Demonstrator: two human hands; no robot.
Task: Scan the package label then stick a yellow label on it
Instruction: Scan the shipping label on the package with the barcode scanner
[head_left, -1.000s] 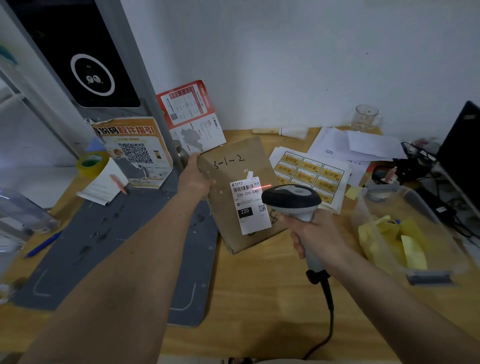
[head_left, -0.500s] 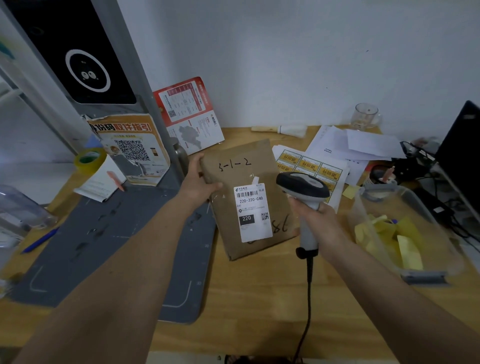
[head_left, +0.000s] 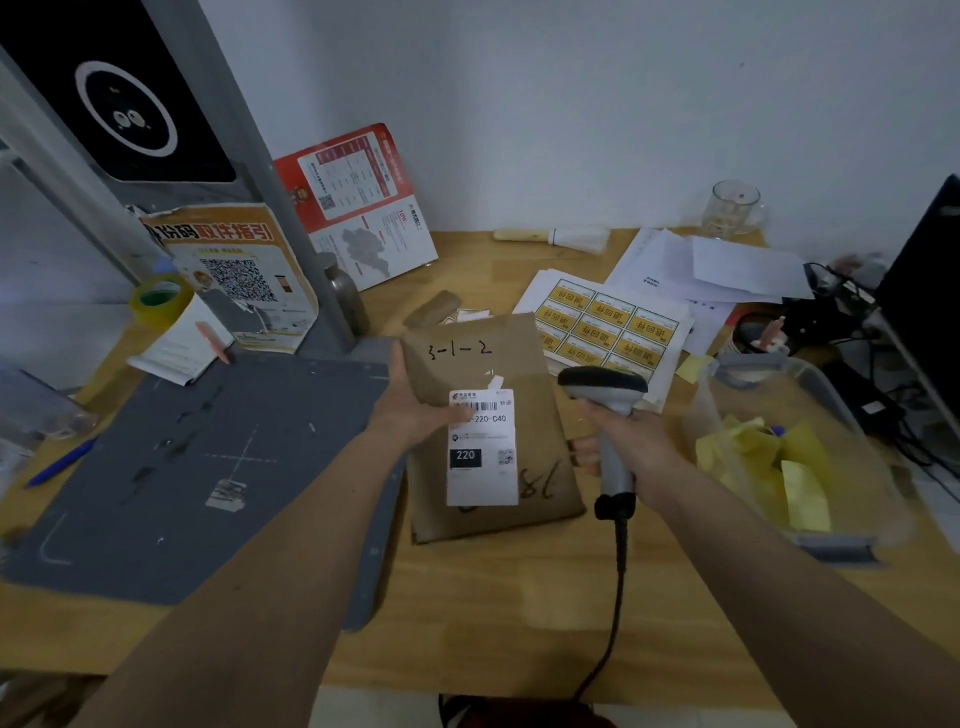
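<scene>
Left hand (head_left: 415, 410) gripping parcel (head_left: 488, 431), thumb across its white label (head_left: 482, 448). Right hand (head_left: 631, 449) clenched round scanner (head_left: 610, 415). Yellow stickers (head_left: 605, 330) just beyond parcel, nearer right hand.

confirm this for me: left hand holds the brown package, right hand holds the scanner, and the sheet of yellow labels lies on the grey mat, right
Not quite. The left hand holds the brown package and the right hand holds the scanner, but the head view shows the sheet of yellow labels lying on the wooden desk behind the package, not on the grey mat.

left hand (head_left: 415, 410) holding package (head_left: 488, 431), right hand (head_left: 631, 447) gripping scanner (head_left: 610, 410)
</scene>
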